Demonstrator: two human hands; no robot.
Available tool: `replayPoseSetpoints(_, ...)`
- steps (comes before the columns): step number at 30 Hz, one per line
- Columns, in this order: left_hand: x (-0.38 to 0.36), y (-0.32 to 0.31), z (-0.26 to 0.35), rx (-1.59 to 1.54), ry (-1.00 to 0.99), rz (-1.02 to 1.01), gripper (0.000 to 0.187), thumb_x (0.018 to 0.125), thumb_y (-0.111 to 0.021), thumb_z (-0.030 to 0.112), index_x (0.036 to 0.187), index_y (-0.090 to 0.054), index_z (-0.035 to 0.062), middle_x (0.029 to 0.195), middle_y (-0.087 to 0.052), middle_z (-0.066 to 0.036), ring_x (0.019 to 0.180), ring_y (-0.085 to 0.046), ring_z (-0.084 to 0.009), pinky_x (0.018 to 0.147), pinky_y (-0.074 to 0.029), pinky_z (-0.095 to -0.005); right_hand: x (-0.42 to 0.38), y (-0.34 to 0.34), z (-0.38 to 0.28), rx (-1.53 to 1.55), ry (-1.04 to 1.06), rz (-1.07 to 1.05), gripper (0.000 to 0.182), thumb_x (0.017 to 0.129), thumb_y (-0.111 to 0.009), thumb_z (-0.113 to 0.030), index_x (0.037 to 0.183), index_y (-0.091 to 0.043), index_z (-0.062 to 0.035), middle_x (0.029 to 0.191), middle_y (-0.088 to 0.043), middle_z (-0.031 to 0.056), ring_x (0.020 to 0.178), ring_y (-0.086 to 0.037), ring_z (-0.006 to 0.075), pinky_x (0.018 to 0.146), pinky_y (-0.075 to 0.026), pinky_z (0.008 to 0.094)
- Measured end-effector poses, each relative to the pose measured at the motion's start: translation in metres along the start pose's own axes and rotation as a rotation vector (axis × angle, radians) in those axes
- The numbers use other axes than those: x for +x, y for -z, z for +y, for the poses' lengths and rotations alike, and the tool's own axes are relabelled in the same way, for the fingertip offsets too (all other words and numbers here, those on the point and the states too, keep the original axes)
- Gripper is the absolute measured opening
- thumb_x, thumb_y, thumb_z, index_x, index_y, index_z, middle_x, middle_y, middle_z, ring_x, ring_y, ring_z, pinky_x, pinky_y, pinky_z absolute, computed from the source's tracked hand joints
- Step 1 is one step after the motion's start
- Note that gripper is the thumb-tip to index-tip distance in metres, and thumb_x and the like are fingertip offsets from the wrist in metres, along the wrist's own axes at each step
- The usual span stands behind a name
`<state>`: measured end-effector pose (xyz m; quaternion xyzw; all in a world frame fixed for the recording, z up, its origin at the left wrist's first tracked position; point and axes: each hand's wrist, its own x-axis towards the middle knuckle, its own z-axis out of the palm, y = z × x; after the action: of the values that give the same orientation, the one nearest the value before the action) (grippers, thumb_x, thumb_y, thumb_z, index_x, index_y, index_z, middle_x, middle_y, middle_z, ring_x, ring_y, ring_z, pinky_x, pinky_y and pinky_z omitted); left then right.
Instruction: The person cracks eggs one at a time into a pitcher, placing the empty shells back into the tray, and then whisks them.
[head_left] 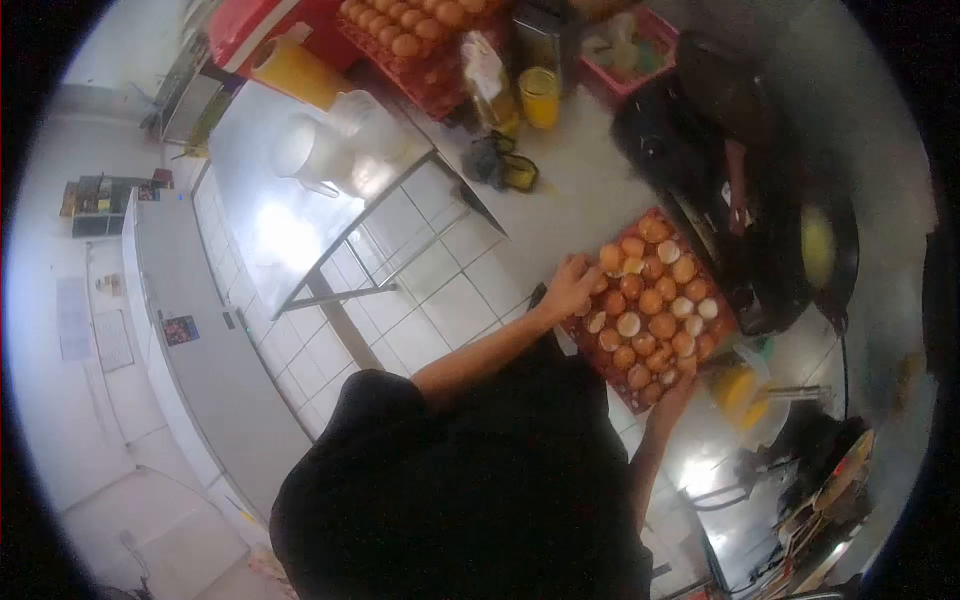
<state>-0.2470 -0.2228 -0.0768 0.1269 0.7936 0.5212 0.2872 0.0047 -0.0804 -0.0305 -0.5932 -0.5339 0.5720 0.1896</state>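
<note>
A red egg tray (632,398) full of brown eggshells, several of them broken open with white insides showing, is held in front of my body. My left hand (572,287) grips its left edge, fingers bent over the rim by the shells. At the near right corner, my right hand (677,388) holds the tray's edge. Just right of that hand stands a clear container (745,398) with yellow contents and a metal utensil. The tray's far side lies close to the dark stove (745,290).
A steel table (235,190) with a white jug (305,150) stands at left. Stacked egg trays (430,75), a bottle (485,85), a yellow glass (540,97) and a pink basket (630,55) are at the top. A pan (820,250) sits at right.
</note>
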Motion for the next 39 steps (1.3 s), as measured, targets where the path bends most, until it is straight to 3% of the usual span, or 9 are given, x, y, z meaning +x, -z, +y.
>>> replayPoseSetpoints(5, 0.001, 0.013, -0.024, 0.023, -0.056, -0.054, 0.036, 0.096, -0.056, 0.034, 0.113, -0.064, 0.0040, 0.121, -0.057, -0.021, 0.115, -0.051, -0.0398, 0.101, -0.042, -0.0460, 0.013, -0.001, 0.035, -0.169, 0.155, -0.118, 0.071, 0.106, -0.040, -0.050, 0.149, -0.031, 0.0064, 0.149, -0.041, 0.0260, 0.135, -0.043, 0.0361, 0.111, -0.037, 0.0451)
replayPoseSetpoints(9, 0.021, 0.051, -0.083, 0.521, -0.621, 0.032, 0.024, 0.084, -0.060, 0.016, 0.106, -0.067, 0.0100, 0.120, -0.060, -0.017, 0.114, -0.053, -0.0420, 0.103, -0.040, -0.0512, 0.021, -0.022, 0.067, -0.243, 0.229, -0.152, 0.055, 0.105, -0.044, -0.039, 0.135, -0.045, 0.0069, 0.136, -0.049, 0.0282, 0.127, -0.047, 0.0410, 0.108, -0.037, 0.0471)
replayPoseSetpoints(10, 0.030, 0.079, -0.051, 0.795, -0.593, -0.290, 0.026, 0.079, -0.067, 0.018, 0.104, -0.068, 0.0115, 0.118, -0.062, -0.016, 0.113, -0.054, -0.0407, 0.101, -0.040, -0.0522, 0.024, -0.038, 0.067, -0.330, 0.313, -0.186, 0.049, 0.105, -0.044, -0.035, 0.130, -0.049, 0.0072, 0.131, -0.051, 0.0290, 0.123, -0.049, 0.0427, 0.106, -0.038, 0.0478)
replayPoseSetpoints(14, 0.101, 0.135, -0.071, 0.426, -0.576, -0.394, 0.043, 0.066, -0.075, 0.007, 0.109, -0.069, 0.0063, 0.104, -0.071, -0.017, 0.088, -0.068, -0.0337, 0.076, -0.056, -0.0441, 0.003, -0.097, 0.012, -0.113, 0.353, -0.232, 0.049, 0.107, -0.040, -0.037, 0.118, -0.057, 0.0080, 0.116, -0.061, 0.0297, 0.110, -0.058, 0.0444, 0.101, -0.043, 0.0475)
replayPoseSetpoints(17, 0.131, 0.159, -0.051, 0.665, -0.514, -0.044, 0.053, 0.075, -0.070, 0.003, 0.128, -0.061, 0.0041, 0.117, -0.070, -0.018, 0.107, -0.066, -0.0338, 0.092, -0.053, -0.0439, 0.001, -0.133, -0.009, 0.088, 0.274, -0.293, 0.055, 0.105, -0.044, -0.046, 0.121, -0.059, 0.0049, 0.121, -0.062, 0.0296, 0.114, -0.059, 0.0422, 0.101, -0.044, 0.0466)
replayPoseSetpoints(23, 0.249, 0.241, -0.126, 0.997, -0.282, -0.064, 0.053, 0.104, -0.048, 0.044, 0.145, -0.052, 0.0107, 0.133, -0.060, -0.021, 0.126, -0.054, -0.0321, 0.100, -0.046, -0.0463, -0.009, -0.140, 0.043, -0.029, 0.388, -0.025, 0.048, 0.097, -0.060, -0.040, 0.123, -0.060, 0.0007, 0.131, -0.060, 0.0238, 0.121, -0.056, 0.0367, 0.101, -0.044, 0.0459)
replayPoseSetpoints(28, 0.131, 0.162, -0.031, 0.731, -0.763, 0.259, 0.033, 0.103, -0.049, 0.020, 0.125, -0.063, 0.0000, 0.119, -0.065, -0.017, 0.115, -0.056, -0.0282, 0.106, -0.039, -0.0406, 0.014, -0.031, 0.071, -0.233, 0.338, 0.347, 0.035, 0.088, -0.065, -0.018, 0.119, -0.060, -0.0004, 0.122, -0.063, 0.0211, 0.113, -0.060, 0.0344, 0.095, -0.048, 0.0443)
replayPoseSetpoints(32, 0.063, 0.058, 0.031, 0.201, -0.704, -0.122, 0.025, 0.101, -0.052, 0.016, 0.116, -0.064, 0.0005, 0.118, -0.061, -0.014, 0.119, -0.052, -0.0268, 0.106, -0.039, -0.0396, 0.002, 0.014, 0.020, -0.218, 0.168, 0.205, 0.025, 0.086, -0.065, -0.011, 0.109, -0.063, -0.0020, 0.106, -0.065, 0.0199, 0.105, -0.061, 0.0364, 0.089, -0.050, 0.0445)
replayPoseSetpoints(39, 0.010, -0.118, 0.124, 0.092, -0.701, -0.894, 0.044, 0.085, -0.073, 0.010, 0.126, -0.058, 0.0045, 0.132, -0.055, -0.016, 0.120, -0.053, -0.0360, 0.112, -0.038, -0.0435, 0.015, 0.115, -0.100, -0.344, 0.674, 0.927, 0.035, 0.086, -0.070, -0.016, 0.117, -0.060, -0.0024, 0.110, -0.064, 0.0201, 0.098, -0.063, 0.0383, 0.087, -0.051, 0.0462)
